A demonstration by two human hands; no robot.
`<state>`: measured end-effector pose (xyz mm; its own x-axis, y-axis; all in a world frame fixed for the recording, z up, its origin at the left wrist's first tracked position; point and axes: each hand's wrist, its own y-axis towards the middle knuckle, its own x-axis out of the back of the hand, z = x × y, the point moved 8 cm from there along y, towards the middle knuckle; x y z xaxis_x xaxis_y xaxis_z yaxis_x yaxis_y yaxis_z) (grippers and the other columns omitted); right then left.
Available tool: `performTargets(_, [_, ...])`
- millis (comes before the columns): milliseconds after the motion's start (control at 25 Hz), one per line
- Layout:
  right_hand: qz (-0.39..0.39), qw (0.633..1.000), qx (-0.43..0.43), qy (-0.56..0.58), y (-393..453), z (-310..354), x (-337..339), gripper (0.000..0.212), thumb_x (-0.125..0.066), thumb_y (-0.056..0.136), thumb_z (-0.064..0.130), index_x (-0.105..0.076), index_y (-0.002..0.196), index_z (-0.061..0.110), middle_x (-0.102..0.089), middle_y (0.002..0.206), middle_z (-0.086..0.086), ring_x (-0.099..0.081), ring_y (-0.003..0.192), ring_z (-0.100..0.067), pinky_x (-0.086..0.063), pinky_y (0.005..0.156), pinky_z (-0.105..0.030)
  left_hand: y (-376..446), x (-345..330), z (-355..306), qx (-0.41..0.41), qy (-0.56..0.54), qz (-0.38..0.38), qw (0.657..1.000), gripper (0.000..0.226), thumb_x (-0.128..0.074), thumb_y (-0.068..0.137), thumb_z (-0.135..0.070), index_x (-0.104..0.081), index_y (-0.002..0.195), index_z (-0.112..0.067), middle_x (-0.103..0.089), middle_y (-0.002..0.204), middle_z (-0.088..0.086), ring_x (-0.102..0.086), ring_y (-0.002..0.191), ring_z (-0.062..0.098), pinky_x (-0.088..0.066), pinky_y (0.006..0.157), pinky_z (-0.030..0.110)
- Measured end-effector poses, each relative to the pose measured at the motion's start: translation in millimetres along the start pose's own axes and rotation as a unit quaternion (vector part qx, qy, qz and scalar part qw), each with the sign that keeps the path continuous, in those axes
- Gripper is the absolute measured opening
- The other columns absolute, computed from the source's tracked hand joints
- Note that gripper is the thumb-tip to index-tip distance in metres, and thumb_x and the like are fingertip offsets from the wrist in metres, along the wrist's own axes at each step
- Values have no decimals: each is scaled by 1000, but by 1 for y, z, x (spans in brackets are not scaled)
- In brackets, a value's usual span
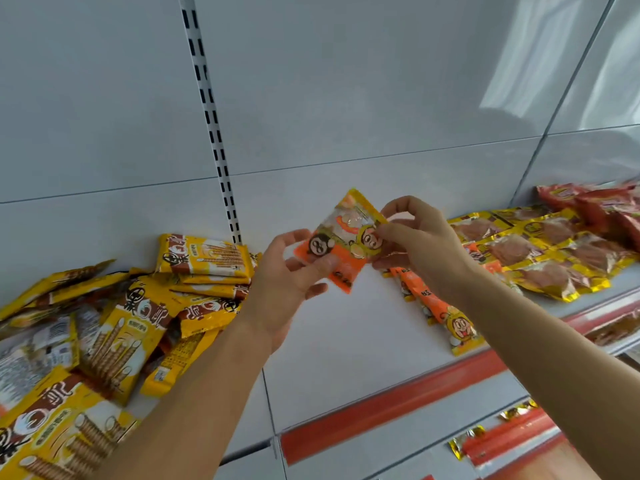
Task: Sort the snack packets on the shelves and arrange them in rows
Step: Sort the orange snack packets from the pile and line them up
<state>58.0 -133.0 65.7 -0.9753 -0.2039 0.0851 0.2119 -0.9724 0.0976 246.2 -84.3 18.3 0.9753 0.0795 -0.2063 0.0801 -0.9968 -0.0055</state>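
Shelf surface: white metal shelf point(346, 341), its front edge carrying a red-orange price strip point(398, 400); a thin seam crosses it between two shelf sections, below the slotted upright.
Back wall: pale grey-white panels point(346, 98) with horizontal seams and a slotted upright point(211, 119) that runs down to the shelf.
Room light: soft patch of brightness on the upper right side panel point(554, 53).
Held packet: small orange-and-yellow snack packet point(346, 237) with cartoon faces, tilted, raised above the bare middle of the shelf, between both hands.
Left hand point(287, 271): palm toward the camera, thumb pressed on the packet's lower orange face, fingers curled behind it.
Right hand point(419, 240): thumb and forefinger pinch the packet's upper right edge, the other fingers loosely curled beneath.
Left pile: yellow-and-brown biscuit-stick packets point(131, 327) heaped in disorder across the left of the shelf, some overlapping, some face down.
Under the right wrist: matching orange packets point(443, 313) lying flat on the shelf.
Right side: yellow-edged clear packets of brown meat slices point(540, 258) overlapping in rows, with red packets point(595, 206) behind them in the corner.
Lower shelf: a few more red-and-gold packets point(498, 434), blurred, at the bottom right.
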Motion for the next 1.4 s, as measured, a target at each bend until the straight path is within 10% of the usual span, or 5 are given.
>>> performTargets(320, [63,968,150,-192,24,24,8,24,-71,88,26,-66,111,29,-75,98,7,-70,92,-10,-57,82,-34,22,-17,-33,-71,250,8,966,44,-82,82,-23,-57,119,-25,-77,94,0,-74,80,15,-50,56,19])
performTargets(680, [56,973,145,-169,51,16,25,14,-65,97,15,-74,86,16,-71,71,-3,-63,58,-8,-54,58,-25,18,-32,3,-21,155,43,987,45,-70,88,-50,-62,123,-22,-77,108,4,-73,99,25,-54,82,41])
performTargets(1040, [119,963,101,-218,67,0,28,13,-69,94,29,-77,89,21,-77,81,7,-72,77,-8,-58,68,-23,14,-34,29,-35,244,17,969,37,-49,101,-35,-70,92,-6,-75,80,8,-64,66,16,-43,57,24])
performTargets(1400, [130,981,41,-134,91,-17,36,11,-74,90,28,-79,89,18,-75,73,5,-57,53,-5,-44,51,-18,13,-34,28,-89,227,-60,968,36,-49,105,-25,-68,85,0,-70,68,5,-59,56,13,-41,53,16])
